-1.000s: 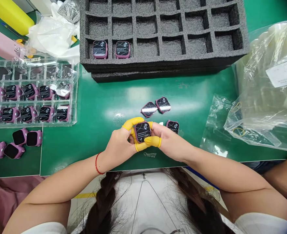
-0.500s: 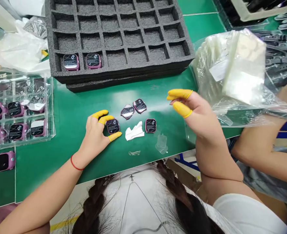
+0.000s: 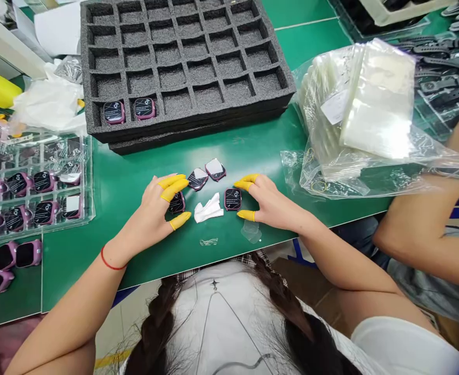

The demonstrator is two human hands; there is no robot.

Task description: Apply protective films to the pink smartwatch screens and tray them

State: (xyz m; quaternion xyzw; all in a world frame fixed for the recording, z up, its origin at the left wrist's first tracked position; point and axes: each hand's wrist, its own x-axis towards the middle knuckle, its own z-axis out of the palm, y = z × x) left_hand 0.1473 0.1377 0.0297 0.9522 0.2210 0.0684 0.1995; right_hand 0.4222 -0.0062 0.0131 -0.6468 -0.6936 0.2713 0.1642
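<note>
My left hand (image 3: 153,211), in yellow finger cots, pinches a pink watch body (image 3: 177,202) with a black screen against the green mat. My right hand (image 3: 268,204), also in yellow cots, closes thumb and fingers around a second watch body (image 3: 232,199) lying flat. A crumpled white wipe (image 3: 209,209) lies between the two hands. Two more watch bodies (image 3: 206,174) rest just beyond it. A dark foam tray (image 3: 182,112) behind them holds two watch bodies (image 3: 129,110) in its front row.
A clear plastic tray (image 3: 85,208) with several watch bodies is at the left, with loose ones (image 3: 7,263) below it. Bags of clear film (image 3: 362,114) lie at the right. Another person's arm (image 3: 424,245) rests at the right edge. Peeled film bits (image 3: 251,233) lie near me.
My right hand left the watch body I held in both hands, swung up toward the bags, then came down onto another watch body. The left hand set its watch body down on the mat.
</note>
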